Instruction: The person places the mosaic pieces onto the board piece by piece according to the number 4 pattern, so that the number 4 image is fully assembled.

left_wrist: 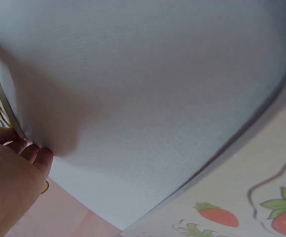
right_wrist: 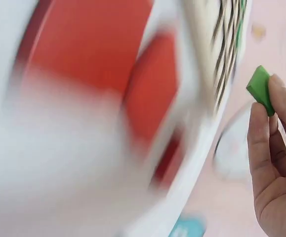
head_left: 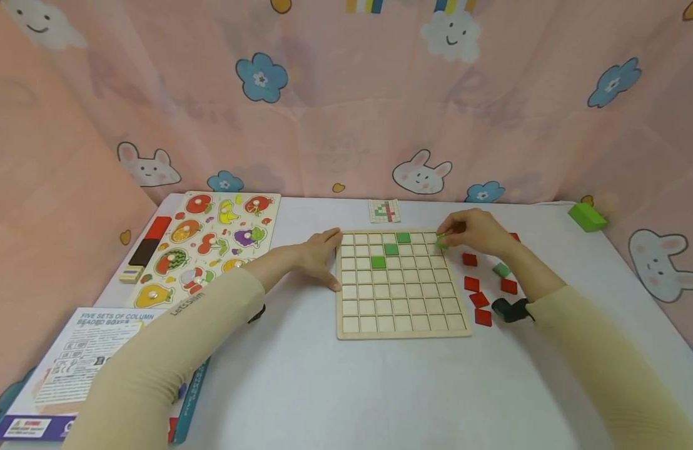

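Head view: right hand (head_left: 475,232) is pinching a green tile (head_left: 441,242) over the grid board (head_left: 401,312) | left hand (head_left: 319,257), fingers relaxed, is bracing the board's left edge.

Beige long sleeves, bare hands — black wrist strap (head_left: 512,309)

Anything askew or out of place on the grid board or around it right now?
Nothing stands out. The wooden grid board lies square, three green square tiles sit in cells, the right hand pinches a fourth green tile, and the left hand rests on the board's edge.
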The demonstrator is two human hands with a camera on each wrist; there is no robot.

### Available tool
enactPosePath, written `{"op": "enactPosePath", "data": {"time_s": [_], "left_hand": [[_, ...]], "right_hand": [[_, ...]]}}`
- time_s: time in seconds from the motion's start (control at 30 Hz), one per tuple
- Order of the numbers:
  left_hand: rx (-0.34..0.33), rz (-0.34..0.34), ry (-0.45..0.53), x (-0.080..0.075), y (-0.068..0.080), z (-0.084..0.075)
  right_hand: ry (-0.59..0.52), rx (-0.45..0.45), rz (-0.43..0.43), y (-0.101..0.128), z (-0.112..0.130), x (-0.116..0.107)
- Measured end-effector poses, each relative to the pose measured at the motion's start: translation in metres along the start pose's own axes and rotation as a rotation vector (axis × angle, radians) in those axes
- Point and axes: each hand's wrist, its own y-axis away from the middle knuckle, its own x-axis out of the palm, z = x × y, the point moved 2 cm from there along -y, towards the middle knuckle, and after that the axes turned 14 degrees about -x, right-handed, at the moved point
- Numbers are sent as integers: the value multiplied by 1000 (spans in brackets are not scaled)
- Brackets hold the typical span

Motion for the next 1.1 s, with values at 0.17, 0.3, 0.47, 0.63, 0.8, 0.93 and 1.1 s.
{"op": "enactPosePath", "data": {"time_s": [0.17,0.3,0.47,0.63,0.8,0.93,1.1], "left_hand": [[7,0,5,-1,-1,-1],[4,-7,-6,-1,-2,0],[4,-9,-13,0,-2,0],[2,-8,-8,0,-3,1],[-2,-1,0,0,-1,3],[2,2,6,1,-2,3],[-1,1,3,1,-2,2]], "right_hand": [[-130,-175,100,-28,63,38],[-158,-267,165,-43,95,63],[-98,-289,200,-53,108,83],[-56,-291,182,-55,109,89],[-17,-321,190,-56,110,91],[5,-320,227,-52,107,90],[-4,-268,203,-32,82,73]]}}
